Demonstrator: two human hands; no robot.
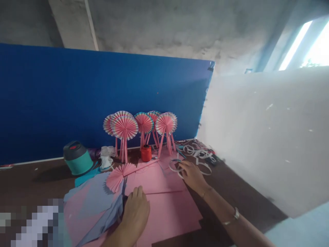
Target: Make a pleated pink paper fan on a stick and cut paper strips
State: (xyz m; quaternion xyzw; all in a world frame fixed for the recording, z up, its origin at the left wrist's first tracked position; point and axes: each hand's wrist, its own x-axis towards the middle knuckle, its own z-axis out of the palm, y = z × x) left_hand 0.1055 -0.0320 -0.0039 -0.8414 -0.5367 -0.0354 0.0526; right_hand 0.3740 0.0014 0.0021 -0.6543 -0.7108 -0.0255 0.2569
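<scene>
My left hand (136,209) lies over pink paper sheets (169,209) with its fingers curled and close together. Whatever is under those fingers is hidden. Beside it is a folded greyish sheet (108,219). My right hand (191,176) reaches to the far right of the sheets, its fingers bent onto a looped white strip (175,166). An opened pink pleated paper fan (119,176) with a long pink handle lies just beyond my left hand. Several round pink pleated fans (125,127) stand on pink sticks at the back.
A red thread spool (146,153) stands before the upright fans. More white loops (203,153) lie in a tangle at the right. A teal and black container (77,158) lies tilted at the left. A blue board (102,85) and a white wall (262,137) border the table.
</scene>
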